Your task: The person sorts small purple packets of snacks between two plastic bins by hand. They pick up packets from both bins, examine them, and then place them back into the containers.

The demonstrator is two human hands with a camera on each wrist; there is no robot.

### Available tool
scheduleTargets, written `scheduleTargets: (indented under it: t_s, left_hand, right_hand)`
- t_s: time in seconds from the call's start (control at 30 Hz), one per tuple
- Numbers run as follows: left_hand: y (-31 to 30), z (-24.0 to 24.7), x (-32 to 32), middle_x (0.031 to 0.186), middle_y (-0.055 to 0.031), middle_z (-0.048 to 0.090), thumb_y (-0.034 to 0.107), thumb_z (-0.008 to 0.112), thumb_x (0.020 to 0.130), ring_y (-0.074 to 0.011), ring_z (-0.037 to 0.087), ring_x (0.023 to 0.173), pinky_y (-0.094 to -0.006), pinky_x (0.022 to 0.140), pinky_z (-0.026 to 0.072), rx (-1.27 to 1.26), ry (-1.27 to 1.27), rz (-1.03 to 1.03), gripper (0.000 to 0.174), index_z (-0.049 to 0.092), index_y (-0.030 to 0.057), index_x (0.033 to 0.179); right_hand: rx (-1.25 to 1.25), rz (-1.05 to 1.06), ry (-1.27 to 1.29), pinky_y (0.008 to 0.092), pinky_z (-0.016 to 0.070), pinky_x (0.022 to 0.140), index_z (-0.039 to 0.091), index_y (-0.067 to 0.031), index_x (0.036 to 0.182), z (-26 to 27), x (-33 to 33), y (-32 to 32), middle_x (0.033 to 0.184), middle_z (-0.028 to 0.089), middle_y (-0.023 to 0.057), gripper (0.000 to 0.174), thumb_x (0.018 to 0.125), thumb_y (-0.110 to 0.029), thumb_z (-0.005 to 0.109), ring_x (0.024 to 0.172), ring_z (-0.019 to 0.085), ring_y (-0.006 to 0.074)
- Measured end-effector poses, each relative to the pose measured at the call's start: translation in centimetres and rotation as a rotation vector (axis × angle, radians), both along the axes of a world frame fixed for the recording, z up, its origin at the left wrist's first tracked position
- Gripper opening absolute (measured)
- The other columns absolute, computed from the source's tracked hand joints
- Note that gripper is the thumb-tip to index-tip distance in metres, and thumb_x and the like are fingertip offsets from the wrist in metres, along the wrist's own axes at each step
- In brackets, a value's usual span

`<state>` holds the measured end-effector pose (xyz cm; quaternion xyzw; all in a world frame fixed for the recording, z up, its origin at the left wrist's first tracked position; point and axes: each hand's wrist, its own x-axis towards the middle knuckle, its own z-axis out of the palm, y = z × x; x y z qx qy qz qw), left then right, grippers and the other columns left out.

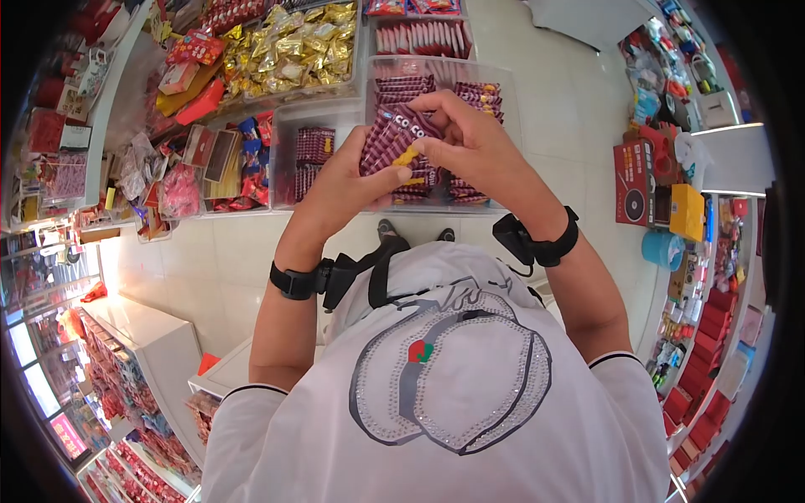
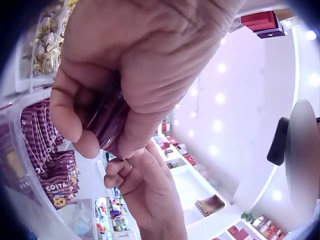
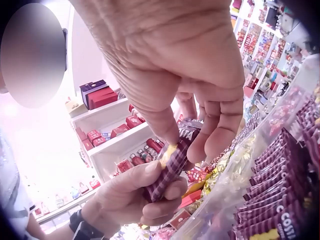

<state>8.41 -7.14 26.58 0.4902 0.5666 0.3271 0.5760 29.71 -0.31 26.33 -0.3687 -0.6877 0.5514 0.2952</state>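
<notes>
Above a clear plastic bin (image 1: pixel 509 92), both hands hold a purple checked snack packet (image 1: pixel 387 144) with white lettering and a yellow picture. My left hand (image 1: pixel 340 180) grips its left side, thumb across the front and fingers behind. The thumb and fingers of my right hand (image 1: pixel 471 144) pinch the packet's other end, as the right wrist view shows too. In the left wrist view, my left hand (image 2: pixel 135 60) hides much of the dark purple wrapper (image 2: pixel 111 120). Rows of similar COSTA packets (image 3: pixel 272 200) stand in the bin under the hands.
Left of the bin, a smaller clear compartment holds more purple packets (image 1: pixel 315 145). Behind lie gold-wrapped sweets (image 1: pixel 293 50) and a row of red-and-white packets (image 1: pixel 422 38). A red box (image 1: pixel 634 180) and a blue bucket (image 1: pixel 662 250) stand at right, by stocked shelves. Tiled floor (image 1: pixel 570 109) runs between.
</notes>
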Motion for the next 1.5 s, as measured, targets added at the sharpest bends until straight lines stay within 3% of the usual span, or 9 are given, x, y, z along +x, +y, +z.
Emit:
scheduleTargets:
  t_s: [0.17,0.47,0.77,0.87,0.97,1.07,1.17,1.3,1.5]
  left_hand:
    - [0.0,-0.4,1.3,0.094,0.0,0.065,0.035,0.069,0.099,-0.0069,0.061,0.07,-0.0226,0.056,0.0479,-0.056,-0.107,0.029,0.05,0.052,0.0047,0.135]
    - [-0.7,-1.8,2.2,0.097,-0.0004,0.067,0.035,0.063,0.103,-0.0069,0.062,0.073,-0.0233,0.056,0.0489,-0.033,-0.137,0.235,0.038,0.057,0.0058,0.128]
    - [-2.5,-1.4,-0.9,0.095,-0.004,0.067,0.028,0.061,0.105,-0.011,0.066,0.072,-0.0249,0.058,0.051,0.207,-0.144,0.607,0.026,0.058,0.0036,0.114]
    - [-2.9,-1.8,-3.0,0.095,-0.0044,0.067,0.027,0.06,0.105,-0.0118,0.066,0.072,-0.0253,0.059,0.0514,0.222,-0.171,0.659,0.024,0.057,0.0042,0.113]
    - [-2.6,-1.6,-4.1,0.094,-0.0043,0.067,0.029,0.062,0.104,-0.0123,0.066,0.072,-0.0259,0.06,0.0516,0.192,-0.148,0.659,0.026,0.057,0.0051,0.113]
    - [-2.0,-1.7,-4.9,0.093,-0.004,0.066,0.031,0.064,0.103,-0.0123,0.067,0.072,-0.0258,0.06,0.0517,0.16,-0.14,0.637,0.028,0.057,0.0052,0.112]
    - [-1.4,-1.6,-5.2,0.093,-0.0036,0.066,0.031,0.064,0.103,-0.0123,0.067,0.072,-0.0254,0.059,0.0517,0.142,-0.13,0.607,0.028,0.057,0.0052,0.112]
    - [-0.7,-1.8,-5.1,0.075,-0.0028,0.067,0.035,0.062,0.104,-0.0074,0.061,0.059,-0.0191,0.051,0.0419,0.162,-0.102,0.611,0.027,0.057,0.0092,0.106]
    - [-0.7,-2.9,-6.0,0.085,-0.003,0.067,0.033,0.063,0.104,-0.0085,0.064,0.064,-0.0201,0.054,0.0468,0.144,-0.154,0.592,0.028,0.057,0.0064,0.11]
  right_hand:
    - [-0.135,-0.016,-0.025,0.0211,0.0453,0.063,0.054,-0.0049,0.135,-0.3,2.2,-0.6,0.089,0.053,-0.0019,0.046,0.093,-0.01,0.072,0.073,0.054,0.0044]
    - [-0.367,0.178,0.064,0.0239,0.0464,0.062,0.057,-0.0058,0.134,-1.7,5.2,-0.6,0.087,0.056,-0.0011,0.045,0.093,-0.016,0.072,0.071,0.056,0.0072]
    - [-0.213,0.141,-0.114,0.0252,0.0473,0.068,0.065,-0.0025,0.115,-2.9,5.6,0.5,0.087,0.061,-0.0023,0.024,0.092,-0.01,0.07,0.075,0.055,0.0057]
    - [-0.079,0.085,-0.14,0.0221,0.0416,0.065,0.064,-0.0024,0.108,-3.8,5.4,0.3,0.081,0.056,-0.0052,0.016,0.094,-0.009,0.068,0.073,0.048,0.0025]
    - [0.045,0.085,-0.218,0.025,0.0443,0.066,0.062,-0.0014,0.103,-4.6,4.4,0.0,0.08,0.06,0.0,0.013,0.093,-0.007,0.068,0.072,0.052,0.0067]
    - [0.126,0.13,-0.318,0.0405,0.0518,0.075,0.061,-0.0027,0.098,-5.7,2.8,0.1,0.093,0.068,0.0141,0.016,0.087,-0.009,0.07,0.084,0.067,0.035]
    - [0.287,0.16,-0.362,0.0367,0.0505,0.073,0.061,-0.0019,0.098,-6.6,1.7,-0.3,0.087,0.061,0.0111,0.014,0.088,-0.004,0.07,0.077,0.063,0.0254]
    - [0.304,0.185,-0.421,0.0402,0.051,0.074,0.061,-0.0031,0.098,-7.6,0.7,-0.7,0.089,0.06,0.0113,0.015,0.086,-0.004,0.07,0.081,0.064,0.0308]
    - [0.413,0.156,-0.613,0.0445,0.0518,0.072,0.057,-0.0052,0.094,-8.6,-0.2,-0.9,0.089,0.06,0.0117,0.016,0.085,-0.008,0.07,0.083,0.065,0.0346]
